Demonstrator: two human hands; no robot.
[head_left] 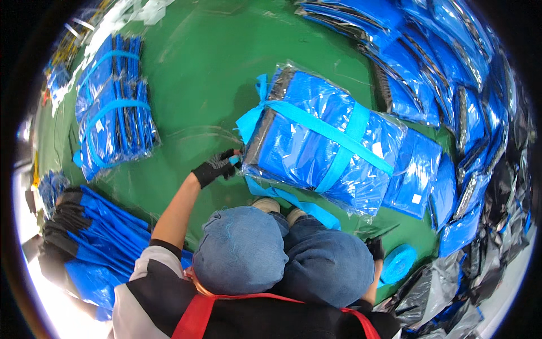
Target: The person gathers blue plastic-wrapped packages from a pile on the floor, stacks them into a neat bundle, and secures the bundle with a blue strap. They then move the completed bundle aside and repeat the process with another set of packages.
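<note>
In front of my knees a stack of blue folded pieces in clear plastic [299, 141] lies on the floor, crossed by light-blue straps [339, 144], with a strap end sticking up at its far left corner. My left hand [217, 167], in a black glove, is closed at the stack's near left edge, with a bit of light-blue strap between its fingers. A loose length of strap [293, 199] runs from there along the near side toward my feet. My right hand [374, 248], also gloved, is beside my right knee near a light-blue strap roll [398, 263]; its fingers are mostly hidden.
Two strapped bundles [116, 104] lie on the green floor [192, 68] to the far left. Blue and dark sheeting [99, 231] is heaped at my left. Many blue plastic-wrapped packs [418, 73] pile up on the right, with grey and black bags [432, 288] nearer me.
</note>
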